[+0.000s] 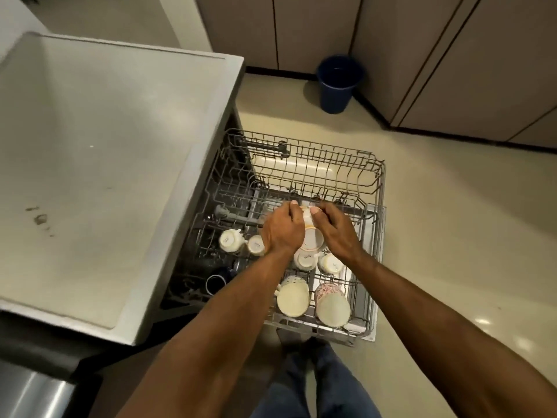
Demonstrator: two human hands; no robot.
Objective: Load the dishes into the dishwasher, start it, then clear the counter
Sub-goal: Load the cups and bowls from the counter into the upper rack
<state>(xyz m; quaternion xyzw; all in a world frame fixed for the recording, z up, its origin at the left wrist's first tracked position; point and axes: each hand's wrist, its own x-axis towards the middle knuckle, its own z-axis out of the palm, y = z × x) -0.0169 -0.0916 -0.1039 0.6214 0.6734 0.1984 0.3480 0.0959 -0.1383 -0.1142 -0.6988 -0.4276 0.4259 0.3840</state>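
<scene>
Beside the grey counter (114,152) stands the pulled-out rack (376,188). Both the left hand (281,232) and the right hand (337,233) grip a cup (312,236), probably mouth-down, above the other cups (294,295). If it tilts, it could knock them.

Bare forearms (211,312); blue trousers (316,384), probably jeans.

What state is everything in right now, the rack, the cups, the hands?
Dishwasher rack: pulled out, partly loaded.
Cup with orange rim: held over the rack by both hands.
Left hand: gripping the cup.
Right hand: gripping the cup.
Floral mug: lying tilted in the rack.
Blue bucket: upright on the floor.
</scene>
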